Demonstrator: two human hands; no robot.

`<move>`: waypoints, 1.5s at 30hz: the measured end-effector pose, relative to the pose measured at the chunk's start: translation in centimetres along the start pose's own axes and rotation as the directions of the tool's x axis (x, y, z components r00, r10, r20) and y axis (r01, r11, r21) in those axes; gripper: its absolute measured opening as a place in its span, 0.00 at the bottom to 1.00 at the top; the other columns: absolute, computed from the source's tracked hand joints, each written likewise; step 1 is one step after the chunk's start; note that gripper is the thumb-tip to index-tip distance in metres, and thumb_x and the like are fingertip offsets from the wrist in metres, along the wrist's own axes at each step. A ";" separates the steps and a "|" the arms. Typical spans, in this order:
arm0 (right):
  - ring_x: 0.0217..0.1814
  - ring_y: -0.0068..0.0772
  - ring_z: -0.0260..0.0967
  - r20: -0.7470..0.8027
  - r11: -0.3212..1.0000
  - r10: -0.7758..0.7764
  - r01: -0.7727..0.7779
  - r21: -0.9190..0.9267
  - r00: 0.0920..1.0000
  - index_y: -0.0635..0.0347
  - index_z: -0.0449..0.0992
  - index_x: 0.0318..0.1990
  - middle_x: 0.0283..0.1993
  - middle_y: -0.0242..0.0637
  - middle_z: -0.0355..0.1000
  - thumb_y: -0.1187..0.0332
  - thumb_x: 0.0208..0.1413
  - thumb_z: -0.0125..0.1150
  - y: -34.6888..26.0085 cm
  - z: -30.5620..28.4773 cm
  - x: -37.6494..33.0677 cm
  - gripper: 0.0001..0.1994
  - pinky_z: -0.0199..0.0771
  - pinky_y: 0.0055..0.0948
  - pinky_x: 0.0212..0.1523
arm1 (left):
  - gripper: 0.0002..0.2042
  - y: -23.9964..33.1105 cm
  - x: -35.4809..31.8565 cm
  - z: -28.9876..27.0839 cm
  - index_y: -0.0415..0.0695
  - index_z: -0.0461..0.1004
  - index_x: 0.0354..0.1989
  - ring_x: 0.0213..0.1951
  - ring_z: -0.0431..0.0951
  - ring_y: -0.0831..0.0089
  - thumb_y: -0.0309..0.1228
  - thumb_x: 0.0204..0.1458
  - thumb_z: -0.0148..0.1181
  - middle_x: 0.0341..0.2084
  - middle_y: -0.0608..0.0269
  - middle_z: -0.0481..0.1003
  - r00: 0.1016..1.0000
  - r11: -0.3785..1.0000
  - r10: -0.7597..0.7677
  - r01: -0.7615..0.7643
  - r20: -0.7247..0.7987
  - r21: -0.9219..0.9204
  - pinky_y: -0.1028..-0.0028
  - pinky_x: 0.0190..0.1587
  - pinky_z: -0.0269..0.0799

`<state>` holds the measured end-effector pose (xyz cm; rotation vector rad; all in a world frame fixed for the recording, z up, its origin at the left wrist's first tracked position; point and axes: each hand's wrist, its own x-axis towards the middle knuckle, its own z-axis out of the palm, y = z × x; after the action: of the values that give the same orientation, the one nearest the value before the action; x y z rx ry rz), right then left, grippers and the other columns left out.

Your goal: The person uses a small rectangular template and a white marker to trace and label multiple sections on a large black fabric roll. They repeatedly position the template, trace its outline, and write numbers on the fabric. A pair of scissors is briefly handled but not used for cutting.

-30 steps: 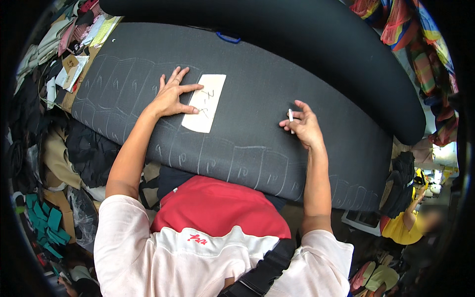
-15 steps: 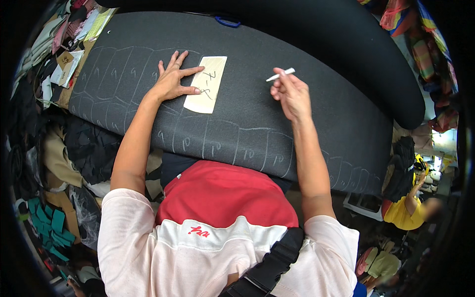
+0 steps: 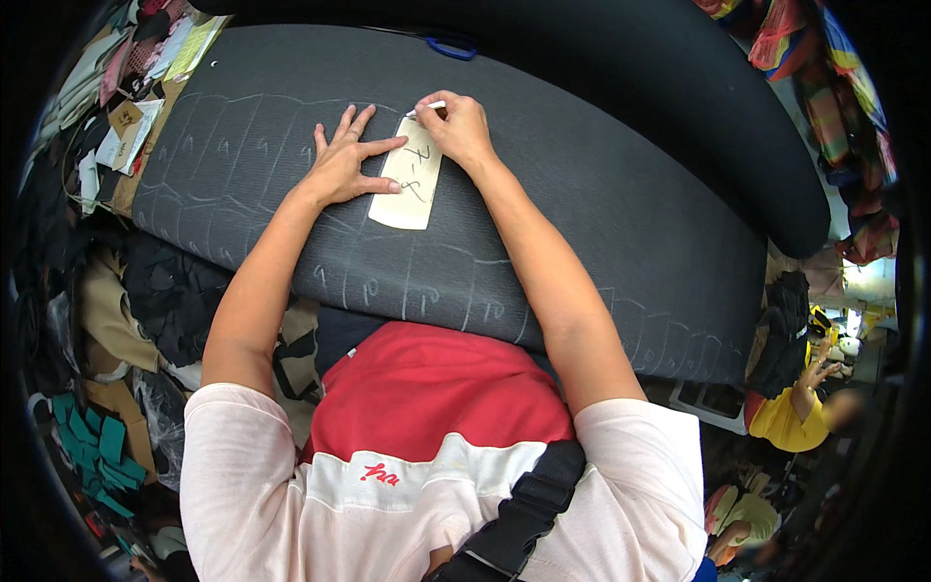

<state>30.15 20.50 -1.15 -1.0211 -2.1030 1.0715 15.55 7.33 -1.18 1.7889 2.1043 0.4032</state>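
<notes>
So, head view, looking down over the person's arms: there's a wide dark cloth (image 3: 621,213) spread out in front of them, and a pale card (image 3: 412,170) with some handwriting on it lying flat on top, a bit left of the middle, slightly tilted.

Left hand (image 3: 341,167) is spread out, fingers fanned. Thumb and index reach onto the card's left side, the other fingers are over the cloth just beside it. It isn't wrapped around anything.

Right hand (image 3: 464,131) is pinching a white pen (image 3: 436,106) between thumb and fingers, right up at the card's far end, with the tip pointing at the far left corner. Can't tell from here if the tip is actually touching the cloth. The two hands are near each other but apart, right hand a little farther out.

Cloth's got rows of thin pale outlines (image 3: 438,291) with small marks inside, along the left and down the near edge. A fat black roll (image 3: 669,107) curves along the far side, with a blue handle (image 3: 450,48) poking out next to it.

Off left: papers (image 3: 145,126) by the cloth's corner and a heap of teal scraps (image 3: 92,446) lower down. Way over right, a co-worker in a yellow top (image 3: 787,424), one hand up.
</notes>
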 end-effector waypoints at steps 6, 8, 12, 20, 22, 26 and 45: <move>0.33 0.46 0.76 -0.051 0.956 -0.032 0.016 -0.294 0.998 0.62 0.81 0.33 0.29 0.51 0.76 0.68 0.46 0.58 -1.1 0.0 0.2 0.10 0.74 0.36 0.40 | 0.37 0.2 0.2 -0.2 0.71 0.71 0.53 0.69 0.37 0.55 0.52 0.24 0.74 0.67 0.55 0.47 1.000 1.000 -0.017 0.017 0.022 0.006 0.36 0.63 0.26; 0.34 0.50 0.75 -0.170 0.953 0.067 -0.114 -0.280 0.983 0.64 0.80 0.31 0.29 0.52 0.75 0.69 0.44 0.58 -0.9 -1.1 0.0 0.09 0.74 0.39 0.41 | 0.37 0.3 0.2 -0.2 0.71 0.72 0.53 0.69 0.37 0.54 0.51 0.24 0.74 0.67 0.55 0.47 1.000 1.000 -0.017 0.017 0.018 0.014 0.35 0.63 0.26; 0.33 0.51 0.75 -0.257 0.953 0.045 -0.118 -0.278 0.965 0.67 0.80 0.28 0.28 0.54 0.74 0.70 0.42 0.58 0.0 -2.3 0.1 0.09 0.74 0.38 0.40 | 0.36 0.4 0.1 -0.2 0.70 0.73 0.51 0.69 0.40 0.53 0.54 0.24 0.73 0.66 0.53 0.49 1.000 1.000 0.000 0.001 -0.024 0.022 0.35 0.62 0.30; 0.29 0.52 0.71 0.117 0.739 -0.273 0.286 -0.610 0.955 0.68 0.76 0.27 0.25 0.55 0.70 0.71 0.46 0.57 -3.2 -1.4 -8.6 0.07 0.73 0.45 0.33 | 0.37 0.1 0.2 -0.2 0.70 0.73 0.51 0.69 0.40 0.52 0.55 0.23 0.73 0.66 0.52 0.49 1.000 1.000 0.010 -0.010 -0.017 0.017 0.34 0.62 0.29; 0.28 0.49 0.71 0.258 0.766 -0.279 0.376 -0.522 0.925 0.67 0.75 0.26 0.24 0.54 0.71 0.72 0.43 0.58 -4.2 -2.3 -12.3 0.06 0.72 0.42 0.35 | 0.37 0.1 0.2 0.0 0.70 0.73 0.51 0.69 0.39 0.52 0.55 0.23 0.73 0.67 0.52 0.49 1.000 1.000 0.008 -0.007 -0.020 0.014 0.34 0.62 0.28; 0.26 0.49 0.74 0.304 0.955 -0.207 0.259 -0.142 0.930 0.65 0.77 0.27 0.20 0.52 0.72 0.70 0.44 0.59 -5.2 -0.7 -13.9 0.07 0.74 0.43 0.32 | 0.37 0.1 0.2 0.2 0.70 0.73 0.51 0.69 0.39 0.53 0.55 0.23 0.73 0.67 0.53 0.48 1.000 1.000 -0.011 0.012 -0.015 0.023 0.35 0.63 0.27; 0.24 0.20 0.72 -0.230 0.936 0.189 -0.104 0.337 0.955 0.64 0.77 0.42 0.25 0.36 0.75 0.72 0.58 0.52 -3.3 -9.9 -12.8 0.09 0.72 0.20 0.25 | 0.24 7.0 0.8 -1.2 0.29 0.74 0.43 0.23 0.75 0.76 0.28 0.37 0.71 0.26 0.59 0.76 0.967 0.763 -0.256 0.190 -0.018 -0.618 0.80 0.31 0.75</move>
<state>43.38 12.78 5.10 -1.1015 -1.5996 1.2323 21.14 9.26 2.84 1.1408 1.9039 0.9979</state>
